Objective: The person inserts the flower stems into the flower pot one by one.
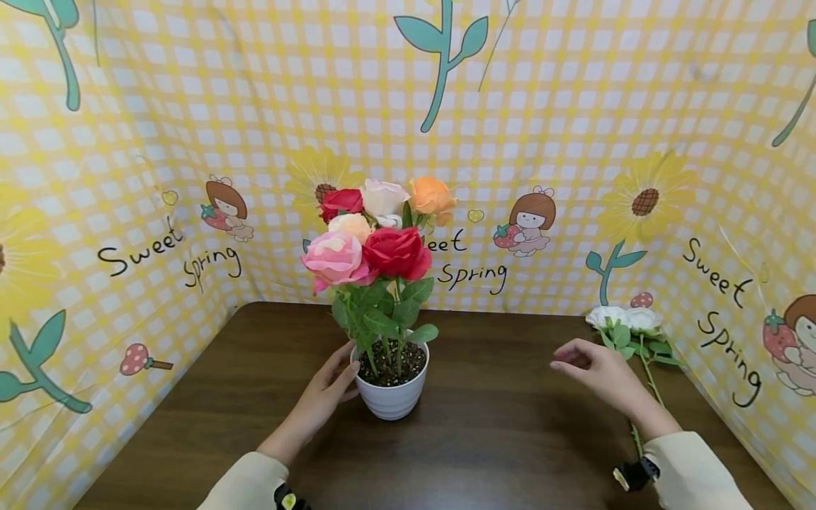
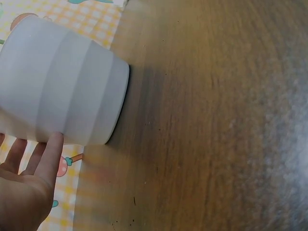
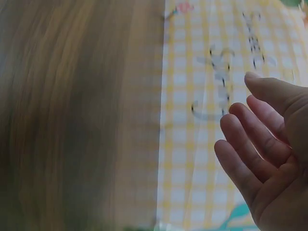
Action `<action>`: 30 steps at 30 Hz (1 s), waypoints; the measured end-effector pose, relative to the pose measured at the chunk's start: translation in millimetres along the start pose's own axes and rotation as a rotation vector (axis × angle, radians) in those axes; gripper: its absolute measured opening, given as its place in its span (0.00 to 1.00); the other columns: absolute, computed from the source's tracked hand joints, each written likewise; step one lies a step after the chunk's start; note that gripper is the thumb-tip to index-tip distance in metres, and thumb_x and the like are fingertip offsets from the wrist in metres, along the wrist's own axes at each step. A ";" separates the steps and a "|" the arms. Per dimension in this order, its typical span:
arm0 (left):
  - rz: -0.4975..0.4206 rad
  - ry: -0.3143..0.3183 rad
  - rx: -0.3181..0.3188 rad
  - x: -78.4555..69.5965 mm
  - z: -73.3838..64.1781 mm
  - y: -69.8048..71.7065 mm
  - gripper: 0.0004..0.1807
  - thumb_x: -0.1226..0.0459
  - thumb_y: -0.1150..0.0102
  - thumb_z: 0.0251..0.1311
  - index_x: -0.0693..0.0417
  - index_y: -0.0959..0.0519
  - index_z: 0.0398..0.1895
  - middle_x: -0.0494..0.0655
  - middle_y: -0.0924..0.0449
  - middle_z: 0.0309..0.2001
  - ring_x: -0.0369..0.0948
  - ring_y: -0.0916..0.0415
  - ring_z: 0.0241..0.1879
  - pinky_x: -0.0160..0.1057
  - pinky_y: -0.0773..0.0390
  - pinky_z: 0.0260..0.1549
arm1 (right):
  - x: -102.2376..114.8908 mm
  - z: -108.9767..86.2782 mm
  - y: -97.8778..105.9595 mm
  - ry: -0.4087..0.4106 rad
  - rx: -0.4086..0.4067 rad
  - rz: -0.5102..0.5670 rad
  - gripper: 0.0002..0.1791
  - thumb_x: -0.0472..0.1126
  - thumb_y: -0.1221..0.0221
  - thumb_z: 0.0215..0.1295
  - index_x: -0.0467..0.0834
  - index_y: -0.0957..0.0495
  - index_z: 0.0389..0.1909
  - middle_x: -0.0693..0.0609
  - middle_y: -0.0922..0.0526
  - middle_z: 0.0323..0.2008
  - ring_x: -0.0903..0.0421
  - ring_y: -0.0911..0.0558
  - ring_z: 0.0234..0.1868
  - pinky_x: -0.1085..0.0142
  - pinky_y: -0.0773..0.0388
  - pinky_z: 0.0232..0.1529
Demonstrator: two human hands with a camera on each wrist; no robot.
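A white ribbed flowerpot [image 1: 392, 398] stands upright on the table, left of centre, filled with dark soil [image 1: 408, 365]. Several roses grow up from it, among them a red rose [image 1: 398, 252], a pink rose [image 1: 338, 259] and an orange rose [image 1: 432, 197]. My left hand [image 1: 328, 386] touches the pot's left side, its fingers [image 2: 51, 159] fairly straight against the wall in the left wrist view. Above the table at the right, my right hand [image 1: 596, 368] is bare, fingers loosely bent. White roses [image 1: 627, 319] lie close beyond it, their stems partly hidden by that arm.
The dark wooden table [image 1: 491, 397] is walled at the back and both sides by a yellow checked cloth [image 1: 574, 106] with printed flowers and girls. The blooms stand in front of the back cloth. The white roses lie along the table's right edge.
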State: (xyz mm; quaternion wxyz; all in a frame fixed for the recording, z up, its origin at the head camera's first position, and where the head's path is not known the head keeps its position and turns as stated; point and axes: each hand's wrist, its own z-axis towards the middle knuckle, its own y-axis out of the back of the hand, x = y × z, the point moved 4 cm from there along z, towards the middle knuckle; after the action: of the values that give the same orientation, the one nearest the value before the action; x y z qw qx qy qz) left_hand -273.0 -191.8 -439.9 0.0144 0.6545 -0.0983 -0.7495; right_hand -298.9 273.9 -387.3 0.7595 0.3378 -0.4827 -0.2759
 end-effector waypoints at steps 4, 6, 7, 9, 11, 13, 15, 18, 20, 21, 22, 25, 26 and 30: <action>0.003 -0.005 0.000 -0.3 0.3 0.3 0.30 0.53 0.51 0.77 0.43 0.42 0.78 0.59 0.37 0.68 0.57 0.36 0.66 0.51 0.21 0.55 | -21.4 -9.3 17.1 -0.066 -0.001 -0.025 0.18 0.53 0.35 0.68 0.43 0.17 0.47 0.53 0.14 0.38 0.56 0.17 0.38 0.64 0.20 0.33; 0.000 -0.006 -0.001 -0.2 0.3 0.4 0.30 0.53 0.51 0.77 0.43 0.42 0.78 0.59 0.37 0.68 0.57 0.36 0.66 0.51 0.21 0.55 | -33.0 -14.3 23.7 -0.103 0.006 -0.033 0.19 0.53 0.36 0.68 0.41 0.18 0.48 0.51 0.14 0.40 0.54 0.16 0.39 0.62 0.19 0.34; 0.000 -0.005 -0.001 -0.2 0.1 0.4 0.30 0.53 0.51 0.77 0.43 0.42 0.78 0.59 0.38 0.68 0.57 0.36 0.66 0.51 0.21 0.55 | -38.9 -17.1 26.4 -0.122 0.015 -0.037 0.21 0.53 0.36 0.69 0.40 0.18 0.49 0.49 0.14 0.41 0.53 0.16 0.40 0.60 0.19 0.35; -0.002 -0.003 -0.001 -0.2 -0.4 0.3 0.30 0.54 0.50 0.77 0.44 0.42 0.78 0.59 0.38 0.68 0.57 0.36 0.66 0.51 0.21 0.55 | -50.7 -22.9 30.2 -0.161 0.032 -0.042 0.22 0.53 0.37 0.69 0.38 0.19 0.51 0.47 0.14 0.42 0.50 0.16 0.41 0.57 0.18 0.35; -0.004 -0.001 -0.003 0.0 -0.8 0.2 0.30 0.54 0.50 0.77 0.44 0.42 0.78 0.59 0.38 0.68 0.57 0.36 0.66 0.51 0.21 0.55 | -62.3 -28.6 33.0 -0.201 0.045 -0.048 0.24 0.53 0.37 0.69 0.35 0.20 0.52 0.44 0.14 0.42 0.49 0.16 0.41 0.56 0.18 0.35; -0.004 -0.001 -0.004 0.2 -0.8 0.0 0.30 0.54 0.50 0.77 0.44 0.42 0.78 0.59 0.38 0.68 0.57 0.35 0.66 0.50 0.21 0.55 | -73.5 -33.4 34.3 -0.245 0.064 -0.029 0.26 0.52 0.37 0.70 0.32 0.22 0.54 0.41 0.14 0.42 0.48 0.16 0.40 0.57 0.17 0.35; -0.004 -0.003 -0.003 0.4 -0.6 -0.1 0.30 0.54 0.50 0.77 0.43 0.42 0.78 0.59 0.37 0.68 0.56 0.35 0.66 0.50 0.21 0.55 | -83.9 -37.1 34.6 -0.295 0.084 -0.010 0.28 0.51 0.37 0.70 0.30 0.23 0.55 0.39 0.14 0.43 0.49 0.15 0.37 0.59 0.16 0.33; -0.002 -0.002 0.002 1.1 -0.3 -0.2 0.30 0.53 0.50 0.77 0.44 0.42 0.78 0.59 0.37 0.68 0.56 0.36 0.66 0.50 0.21 0.55 | -96.3 -41.0 32.3 -0.358 0.130 0.033 0.31 0.51 0.37 0.69 0.26 0.26 0.56 0.37 0.15 0.43 0.50 0.15 0.34 0.60 0.15 0.32; -0.002 -0.005 0.002 0.5 -0.5 -0.1 0.30 0.53 0.50 0.77 0.44 0.42 0.78 0.59 0.37 0.68 0.57 0.35 0.65 0.51 0.21 0.55 | -102.3 -42.6 29.6 -0.392 0.155 0.038 0.32 0.51 0.35 0.68 0.25 0.26 0.55 0.39 0.15 0.41 0.51 0.15 0.33 0.60 0.15 0.31; 0.000 -0.005 0.001 0.3 -0.4 0.1 0.30 0.53 0.50 0.77 0.44 0.42 0.78 0.59 0.37 0.68 0.56 0.35 0.65 0.51 0.21 0.55 | -104.4 -43.2 28.2 -0.406 0.168 0.043 0.33 0.52 0.34 0.67 0.25 0.26 0.55 0.40 0.15 0.39 0.52 0.16 0.33 0.60 0.15 0.31; -0.001 -0.007 0.000 0.0 -0.4 0.2 0.30 0.53 0.50 0.77 0.44 0.42 0.78 0.59 0.37 0.68 0.56 0.35 0.65 0.51 0.21 0.55 | -106.2 -43.6 26.6 -0.420 0.183 0.045 0.34 0.52 0.34 0.66 0.24 0.27 0.54 0.42 0.15 0.38 0.52 0.16 0.32 0.60 0.15 0.31; -0.003 -0.010 -0.004 -1.2 -0.5 0.3 0.30 0.54 0.51 0.77 0.43 0.42 0.78 0.59 0.37 0.68 0.56 0.35 0.65 0.51 0.21 0.55 | -110.9 -45.1 21.1 -0.469 0.222 0.044 0.37 0.53 0.32 0.63 0.23 0.28 0.53 0.48 0.16 0.33 0.53 0.17 0.30 0.60 0.15 0.29; -0.006 -0.011 -0.004 -1.4 -0.5 0.2 0.30 0.54 0.51 0.77 0.44 0.42 0.78 0.59 0.37 0.68 0.57 0.35 0.66 0.51 0.21 0.55 | -112.0 -45.5 19.6 -0.484 0.233 0.044 0.38 0.54 0.31 0.62 0.22 0.28 0.53 0.49 0.17 0.31 0.54 0.17 0.29 0.59 0.15 0.28; -0.011 -0.016 0.003 -1.0 -0.7 -0.7 0.30 0.55 0.51 0.77 0.46 0.43 0.78 0.60 0.38 0.68 0.57 0.36 0.66 0.51 0.21 0.55 | -115.8 -46.9 16.1 -0.529 0.250 0.021 0.41 0.56 0.29 0.59 0.21 0.28 0.52 0.50 0.19 0.27 0.55 0.18 0.27 0.60 0.15 0.26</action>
State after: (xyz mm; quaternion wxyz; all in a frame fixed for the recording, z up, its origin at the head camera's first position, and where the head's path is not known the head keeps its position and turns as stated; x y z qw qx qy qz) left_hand -272.1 -191.1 -439.0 0.0085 0.6490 -0.0960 -0.7546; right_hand -298.5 381.7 -452.4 0.5625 0.3401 -0.6976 -0.2849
